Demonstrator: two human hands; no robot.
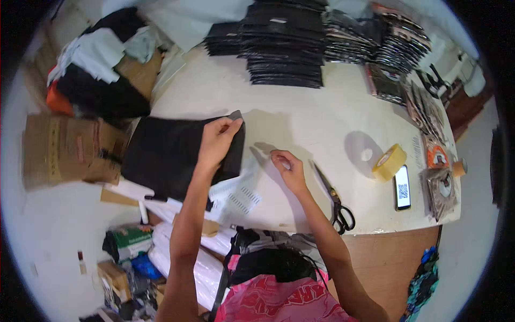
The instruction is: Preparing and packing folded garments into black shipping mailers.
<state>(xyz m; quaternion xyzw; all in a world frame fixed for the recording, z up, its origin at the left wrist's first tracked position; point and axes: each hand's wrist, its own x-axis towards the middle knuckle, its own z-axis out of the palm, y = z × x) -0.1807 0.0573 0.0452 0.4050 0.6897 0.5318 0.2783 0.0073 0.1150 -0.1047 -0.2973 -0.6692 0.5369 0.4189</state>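
Note:
My left hand (pixel 218 139) pinches the upper right corner of a folded piece of black fabric (pixel 169 149), where a small grey patch shows at the fingertips. The fabric lies flat at the left side of the white table (pixel 314 104). My right hand (pixel 289 167) is above the table to the right of it, thumb and forefinger close together; whether something small is between them cannot be told. A printed paper sheet (pixel 241 197) lies partly under the fabric. Black-handled scissors (pixel 334 195) lie right of my right hand, blades pointing away from me.
Stacks of black packaged items (pixel 283 44) stand at the back, with more clear-bagged packs (pixel 350 44) along the right. A roll of yellowish tape (pixel 389 162) and a phone (pixel 402 188) are at the right. Cardboard boxes (pixel 72 149) and a clothing pile (pixel 100 88) flank the table's left.

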